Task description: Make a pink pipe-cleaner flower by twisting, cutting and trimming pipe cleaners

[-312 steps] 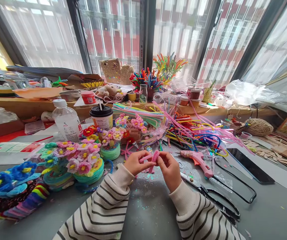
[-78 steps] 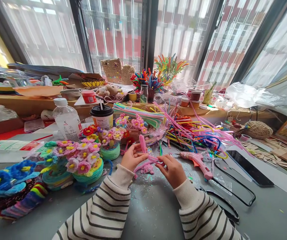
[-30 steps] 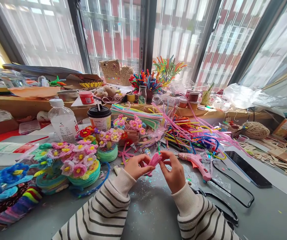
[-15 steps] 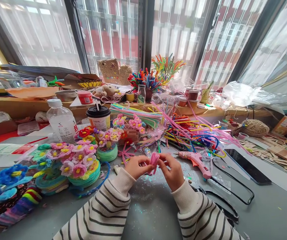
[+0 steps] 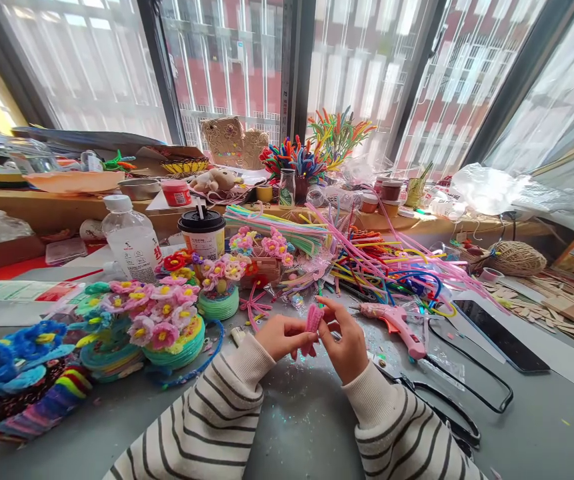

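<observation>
Above grey table (image 5: pixel 291 427), left hand (image 5: pixel 281 337), right hand (image 5: pixel 345 340) pinching pink pipe cleaner (image 5: pixel 312 321) (lidded cup (image 5: pixel 201 233) behind)

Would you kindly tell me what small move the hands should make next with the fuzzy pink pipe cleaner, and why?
Probably one more tight wrap: the left hand pinches the fuzzy pink pipe cleaner low, while the right hand grips its upper part, and the piece stands as a short, compact coil between them.
</observation>
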`<action>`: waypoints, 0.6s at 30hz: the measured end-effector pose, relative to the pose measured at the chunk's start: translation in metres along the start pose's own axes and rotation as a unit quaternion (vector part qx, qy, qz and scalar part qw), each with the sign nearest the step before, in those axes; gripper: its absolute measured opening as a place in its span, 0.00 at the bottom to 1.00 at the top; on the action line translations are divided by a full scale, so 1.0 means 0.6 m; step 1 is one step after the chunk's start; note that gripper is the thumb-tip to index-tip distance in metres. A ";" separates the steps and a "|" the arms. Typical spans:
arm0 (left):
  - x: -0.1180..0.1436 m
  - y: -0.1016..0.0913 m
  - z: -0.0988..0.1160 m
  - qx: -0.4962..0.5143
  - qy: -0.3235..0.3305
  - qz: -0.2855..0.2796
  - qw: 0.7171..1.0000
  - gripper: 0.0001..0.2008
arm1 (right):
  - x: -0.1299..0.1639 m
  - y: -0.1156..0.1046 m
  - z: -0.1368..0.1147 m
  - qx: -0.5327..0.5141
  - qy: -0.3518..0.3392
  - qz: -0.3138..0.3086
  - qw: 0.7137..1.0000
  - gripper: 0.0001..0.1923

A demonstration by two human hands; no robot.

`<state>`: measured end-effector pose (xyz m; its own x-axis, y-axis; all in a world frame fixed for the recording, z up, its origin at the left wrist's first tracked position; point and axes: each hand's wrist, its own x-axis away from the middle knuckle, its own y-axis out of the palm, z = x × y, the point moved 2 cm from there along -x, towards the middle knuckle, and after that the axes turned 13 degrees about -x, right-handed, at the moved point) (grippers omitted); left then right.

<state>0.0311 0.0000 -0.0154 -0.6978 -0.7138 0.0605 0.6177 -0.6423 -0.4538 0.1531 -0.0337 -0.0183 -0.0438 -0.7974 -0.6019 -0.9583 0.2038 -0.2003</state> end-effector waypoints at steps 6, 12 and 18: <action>0.003 -0.001 0.000 -0.025 0.009 0.012 1.000 0.16 | -0.001 -0.001 0.002 0.029 -0.021 -0.019 0.999 0.14; -0.002 -0.001 -0.004 -0.011 0.006 0.052 0.999 0.15 | -0.002 0.000 -0.003 0.021 -0.033 -0.013 0.999 0.13; 0.000 -0.028 -0.010 -0.116 -0.003 0.202 0.973 0.12 | 0.000 0.003 0.002 -0.031 0.008 0.012 0.999 0.18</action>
<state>0.0185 0.0124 -0.0134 -0.4127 -0.8968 -0.1596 0.7424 -0.2297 -0.6293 0.1520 -0.0326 -0.0194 -0.0708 -0.8018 -0.5933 -0.9724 0.1881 -0.1382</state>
